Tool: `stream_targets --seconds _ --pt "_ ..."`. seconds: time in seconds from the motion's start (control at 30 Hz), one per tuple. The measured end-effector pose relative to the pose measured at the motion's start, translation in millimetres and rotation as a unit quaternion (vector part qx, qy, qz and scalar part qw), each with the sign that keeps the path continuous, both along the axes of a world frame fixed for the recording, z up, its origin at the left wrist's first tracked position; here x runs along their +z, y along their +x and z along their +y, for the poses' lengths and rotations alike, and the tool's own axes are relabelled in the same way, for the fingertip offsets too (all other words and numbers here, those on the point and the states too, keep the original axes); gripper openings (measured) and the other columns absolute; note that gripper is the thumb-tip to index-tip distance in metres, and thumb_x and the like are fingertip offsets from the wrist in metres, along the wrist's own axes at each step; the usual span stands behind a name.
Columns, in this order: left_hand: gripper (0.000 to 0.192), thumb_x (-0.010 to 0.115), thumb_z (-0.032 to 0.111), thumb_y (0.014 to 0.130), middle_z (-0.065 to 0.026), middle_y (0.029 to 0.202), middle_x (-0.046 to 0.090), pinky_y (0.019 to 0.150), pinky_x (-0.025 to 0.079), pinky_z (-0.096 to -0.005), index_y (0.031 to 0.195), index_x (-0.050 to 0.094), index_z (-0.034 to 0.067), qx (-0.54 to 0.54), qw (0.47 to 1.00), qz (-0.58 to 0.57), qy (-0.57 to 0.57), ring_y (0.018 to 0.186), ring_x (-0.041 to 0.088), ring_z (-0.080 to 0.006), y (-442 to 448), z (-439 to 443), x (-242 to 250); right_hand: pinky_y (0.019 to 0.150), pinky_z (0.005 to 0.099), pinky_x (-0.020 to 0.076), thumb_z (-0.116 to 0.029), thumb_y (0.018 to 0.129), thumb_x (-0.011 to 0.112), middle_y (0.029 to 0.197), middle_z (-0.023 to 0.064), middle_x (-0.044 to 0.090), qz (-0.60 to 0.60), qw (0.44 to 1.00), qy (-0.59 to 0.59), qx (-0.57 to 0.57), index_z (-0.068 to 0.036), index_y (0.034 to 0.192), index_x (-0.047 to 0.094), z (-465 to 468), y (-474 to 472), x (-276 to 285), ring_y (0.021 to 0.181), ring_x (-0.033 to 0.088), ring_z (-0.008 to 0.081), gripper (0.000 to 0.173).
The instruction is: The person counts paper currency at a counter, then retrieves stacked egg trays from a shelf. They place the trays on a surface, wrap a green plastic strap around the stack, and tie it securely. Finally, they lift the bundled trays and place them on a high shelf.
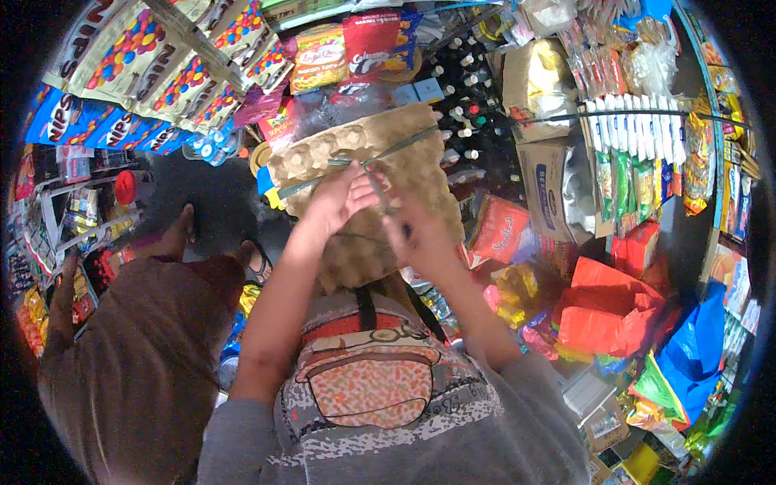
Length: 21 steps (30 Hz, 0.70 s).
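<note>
In front of my chest stands a stack of brown pulp egg trays [403,130]. A flat grey-green strap [407,143] crosses the front of the trays at a slant. My left hand [354,193] pinches the strap where its lengths meet, near the middle of the stack. From that crossing a loose length of strap runs down to my right hand [407,227]. My right hand is blurred, but the strap's end appears to be between its fingers. What the trays hold, if anything, is hidden.
Another person [139,351] is close on my left. Snack packs [130,54] hang at upper left. Dark bottles [464,91] stand beyond the trays. Cardboard boxes [545,188], a red plastic bag [606,309] and a blue bag [694,351] crowd the right side.
</note>
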<state>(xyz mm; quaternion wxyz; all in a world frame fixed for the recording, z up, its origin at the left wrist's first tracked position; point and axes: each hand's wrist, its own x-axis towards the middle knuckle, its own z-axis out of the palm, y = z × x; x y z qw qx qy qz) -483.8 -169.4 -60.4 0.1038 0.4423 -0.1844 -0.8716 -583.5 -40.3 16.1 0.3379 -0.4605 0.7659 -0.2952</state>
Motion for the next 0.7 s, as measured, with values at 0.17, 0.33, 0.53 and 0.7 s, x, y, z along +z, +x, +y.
stream_targets --seconds 0.17,0.33,0.53,0.7 --pt "0.046 0.051 0.016 0.081 -0.0121 0.123 0.046 0.098 0.027 -0.0486 0.125 0.041 0.006 -0.286 0.518 -0.260 -0.763 0.119 0.037 -0.0293 36 43 3 0.059 0.0342 0.0451 -0.014 0.077 0.058 0.085 0.0134 0.061 0.073 0.995 0.068 -0.023 -0.002 0.088 0.059 -20 -83 -1 0.065 0.060 0.0228 0.017" --pt "0.048 0.052 0.019 0.081 -0.0117 0.133 0.034 0.103 0.014 -0.0506 0.126 0.041 0.007 -0.304 0.519 -0.253 -0.758 0.128 0.024 -0.0264 40 45 -13 0.065 0.0365 0.0445 -0.018 0.078 0.058 0.072 0.0104 0.060 0.220 0.975 -0.012 -0.024 -0.003 0.088 0.059 -37 -21 -9 0.072 0.059 0.0266 0.018" --pt "0.036 0.042 0.027 0.090 -0.0128 0.120 0.049 0.095 0.033 -0.0411 0.115 0.051 0.002 -0.191 0.867 -0.097 -0.450 0.111 0.046 -0.0246 34 40 13 0.056 0.0328 0.0429 -0.022 0.080 0.057 0.063 0.0082 0.057 -0.008 0.997 0.047 -0.065 -0.003 0.082 0.058 -49 -24 34 0.061 0.057 0.0200 0.019" --pt "0.035 0.038 0.031 0.093 -0.0118 0.096 0.058 0.076 0.047 -0.0325 0.101 0.051 -0.001 0.095 0.981 0.150 0.079 0.091 0.057 -0.0231 -15 15 17 0.049 0.0350 0.0362 -0.023 0.083 0.054 0.059 0.0143 0.053 0.091 0.996 -0.009 0.012 -0.002 0.080 0.056 -41 -3 36 0.051 0.050 0.0247 0.021"
